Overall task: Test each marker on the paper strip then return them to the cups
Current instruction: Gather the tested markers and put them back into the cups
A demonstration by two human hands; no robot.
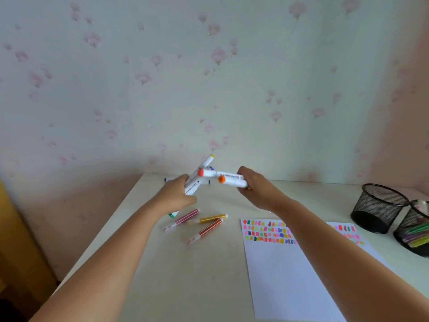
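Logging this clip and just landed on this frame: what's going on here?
A person's left hand grips a bunch of white markers above the desk; the right hand holds two orange-capped markers. Three thin pens lie loose on the desk. The paper carries rows of colour swatches. At the right, the near cup holds pens; the far cup shows none.
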